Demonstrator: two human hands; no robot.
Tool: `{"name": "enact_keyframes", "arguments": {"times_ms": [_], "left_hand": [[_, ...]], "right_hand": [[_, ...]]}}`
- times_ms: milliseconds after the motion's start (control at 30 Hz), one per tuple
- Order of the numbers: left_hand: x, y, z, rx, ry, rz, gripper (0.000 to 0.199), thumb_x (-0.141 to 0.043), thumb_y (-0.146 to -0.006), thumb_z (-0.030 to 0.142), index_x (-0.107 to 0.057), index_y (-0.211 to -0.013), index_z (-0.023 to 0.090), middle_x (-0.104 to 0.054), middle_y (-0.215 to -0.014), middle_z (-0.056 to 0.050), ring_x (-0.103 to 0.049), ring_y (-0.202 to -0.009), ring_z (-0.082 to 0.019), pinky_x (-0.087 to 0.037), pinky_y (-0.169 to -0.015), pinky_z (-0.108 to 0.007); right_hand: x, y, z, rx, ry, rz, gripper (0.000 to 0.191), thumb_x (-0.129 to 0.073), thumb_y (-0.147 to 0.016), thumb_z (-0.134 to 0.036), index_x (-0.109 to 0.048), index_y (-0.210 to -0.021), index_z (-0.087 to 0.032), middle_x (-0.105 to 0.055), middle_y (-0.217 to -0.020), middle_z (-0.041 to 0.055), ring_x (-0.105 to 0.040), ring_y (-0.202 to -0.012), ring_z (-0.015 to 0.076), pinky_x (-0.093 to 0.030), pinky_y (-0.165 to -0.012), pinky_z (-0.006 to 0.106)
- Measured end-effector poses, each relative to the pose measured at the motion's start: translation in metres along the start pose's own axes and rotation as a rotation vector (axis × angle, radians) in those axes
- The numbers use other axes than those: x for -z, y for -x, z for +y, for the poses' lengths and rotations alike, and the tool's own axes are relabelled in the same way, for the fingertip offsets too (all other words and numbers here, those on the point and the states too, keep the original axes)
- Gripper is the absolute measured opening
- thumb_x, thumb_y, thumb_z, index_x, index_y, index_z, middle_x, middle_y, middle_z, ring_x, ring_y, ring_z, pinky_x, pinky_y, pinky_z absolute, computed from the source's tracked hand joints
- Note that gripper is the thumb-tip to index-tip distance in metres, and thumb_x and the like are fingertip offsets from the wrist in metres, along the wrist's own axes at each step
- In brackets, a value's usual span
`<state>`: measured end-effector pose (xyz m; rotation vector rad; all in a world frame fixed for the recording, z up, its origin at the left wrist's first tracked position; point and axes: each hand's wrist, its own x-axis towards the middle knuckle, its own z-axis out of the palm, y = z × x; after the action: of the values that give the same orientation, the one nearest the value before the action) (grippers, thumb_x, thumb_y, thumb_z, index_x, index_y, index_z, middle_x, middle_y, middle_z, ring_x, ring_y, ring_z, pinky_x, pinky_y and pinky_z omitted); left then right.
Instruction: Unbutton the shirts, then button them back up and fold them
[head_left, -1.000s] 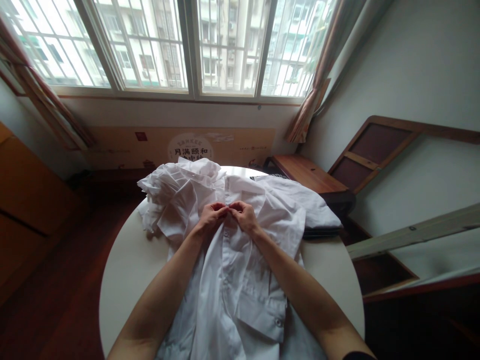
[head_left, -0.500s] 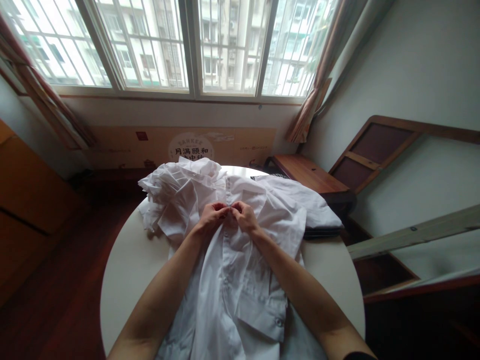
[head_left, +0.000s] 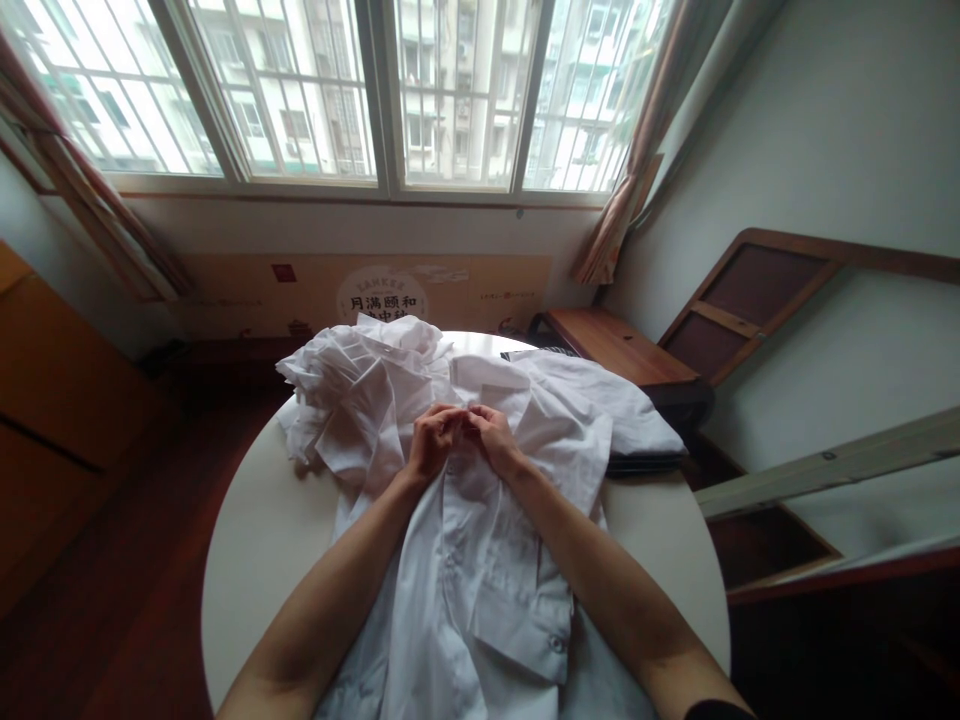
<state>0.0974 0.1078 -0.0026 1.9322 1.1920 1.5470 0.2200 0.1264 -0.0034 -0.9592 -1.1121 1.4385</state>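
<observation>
A white shirt (head_left: 480, 570) lies spread over the round table, its buttoned front strip running down the middle and a cuff with a button at the lower right. My left hand (head_left: 436, 437) pinches the front edge of the shirt near the upper middle. Right beside it, fingertips almost touching, my right hand (head_left: 491, 437) pinches the same edge. The fingers hide the bit of cloth between them. Beyond my left hand sits a crumpled heap of white cloth (head_left: 352, 375).
The white table (head_left: 247, 570) extends on both sides of the shirt. A folded white garment (head_left: 622, 400) rests on a dark stack at the table's right. Behind are a wooden bench (head_left: 622, 345), a long printed box (head_left: 285, 290) and a barred window.
My left hand has turned, its fingers curling more and its wrist shifting slightly right. My right hand stays nearly in place. The shirt's upper front edge has shifted a little.
</observation>
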Motion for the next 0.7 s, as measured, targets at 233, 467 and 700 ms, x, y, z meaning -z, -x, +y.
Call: {"name": "enact_keyframes", "arguments": {"times_ms": [233, 467, 700], "left_hand": [[0.002, -0.011, -0.016, 0.353, 0.101, 0.238, 0.012, -0.064, -0.072, 0.023, -0.071, -0.079, 0.017, -0.071, -0.076, -0.005, -0.065, -0.071, -0.017, -0.050, -0.069, -0.027], [0.032, -0.014, 0.018, 0.159, -0.349, 0.251, 0.021, -0.056, -0.080, 0.026, -0.064, -0.097, 0.016, -0.065, -0.091, -0.008, -0.059, -0.072, -0.016, -0.046, -0.070, -0.028], [0.029, -0.004, 0.046, 0.149, -0.353, -0.124, 0.011, -0.063, -0.076, 0.029, -0.067, -0.079, 0.019, -0.066, -0.071, -0.003, -0.059, -0.063, -0.015, -0.044, -0.065, -0.027]], "right_hand": [[-0.005, -0.006, -0.013, 0.008, -0.186, 0.268, 0.020, -0.064, -0.065, -0.035, -0.053, -0.072, -0.020, -0.052, -0.058, -0.0059, -0.047, -0.049, 0.0086, -0.038, -0.047, 0.021], [-0.005, -0.030, -0.043, 0.072, -0.169, 0.355, 0.015, -0.058, -0.069, -0.032, -0.052, -0.072, -0.019, -0.054, -0.061, -0.0045, -0.051, -0.053, 0.0094, -0.045, -0.054, 0.023], [-0.020, -0.056, -0.056, 0.251, 0.102, 0.378, 0.020, -0.056, -0.074, -0.038, -0.053, -0.071, -0.018, -0.055, -0.064, -0.0024, -0.051, -0.055, 0.0109, -0.045, -0.057, 0.026]]}}
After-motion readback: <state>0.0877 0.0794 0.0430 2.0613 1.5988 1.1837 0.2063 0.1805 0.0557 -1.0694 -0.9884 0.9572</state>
